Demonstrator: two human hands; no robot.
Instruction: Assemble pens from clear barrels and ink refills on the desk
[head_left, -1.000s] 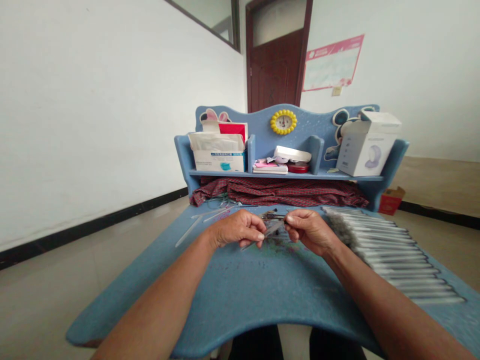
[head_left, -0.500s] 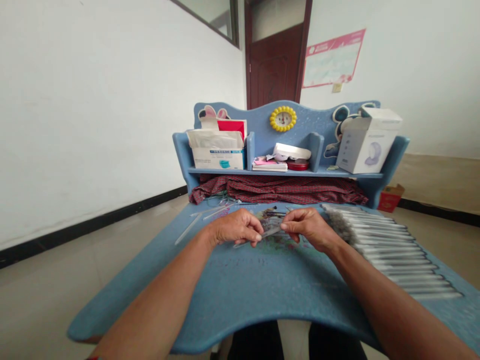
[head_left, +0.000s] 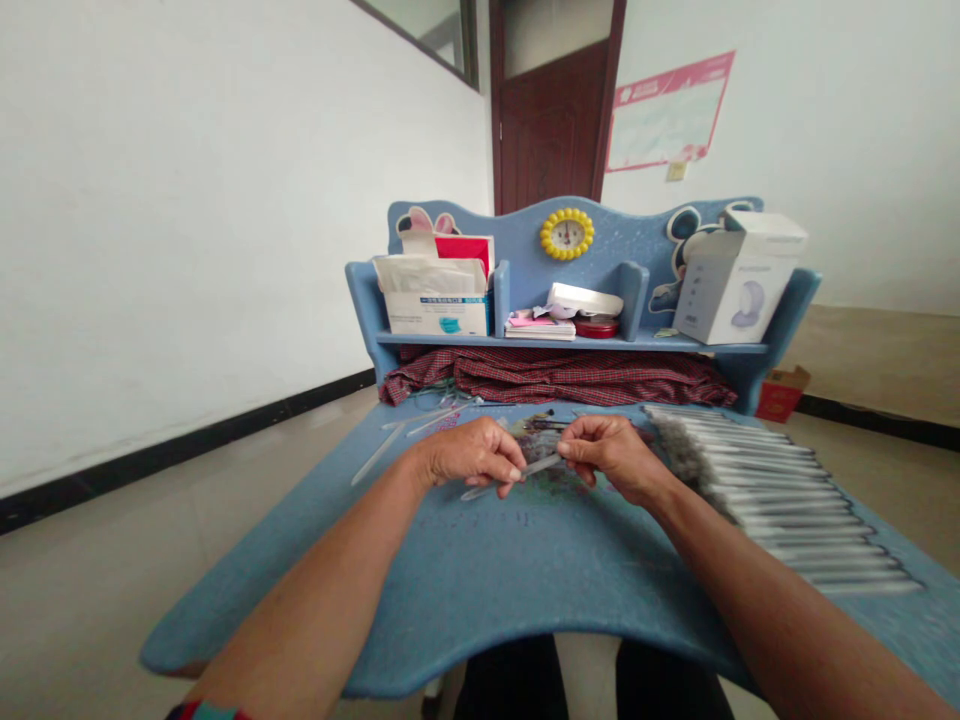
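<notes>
Both my hands meet over the middle of the blue desk [head_left: 480, 580]. My left hand [head_left: 469, 455] is closed, pinching a thin clear plastic sleeve [head_left: 504, 479] that slants down to the left. My right hand [head_left: 611, 452] is closed in a pinch on the sleeve's right end, where a small dark piece shows between the fingers. Behind the hands lies a small heap of dark little parts [head_left: 544, 430]. Along the desk's right side runs a row of several filled clear sleeves with grey tufted ends [head_left: 772, 495].
Loose clear sleeves [head_left: 409, 430] lie at the left rear. A red checked cloth [head_left: 555, 375] is bunched under the shelf. The shelf holds a mask box [head_left: 435, 300], papers with a red tin [head_left: 577, 322], a white carton [head_left: 735, 285] and a yellow clock [head_left: 567, 234]. A door stands behind.
The sleeve has slid further left through my left fingers and its left tip has dropped lower. My right hand moved slightly left toward the left hand.
</notes>
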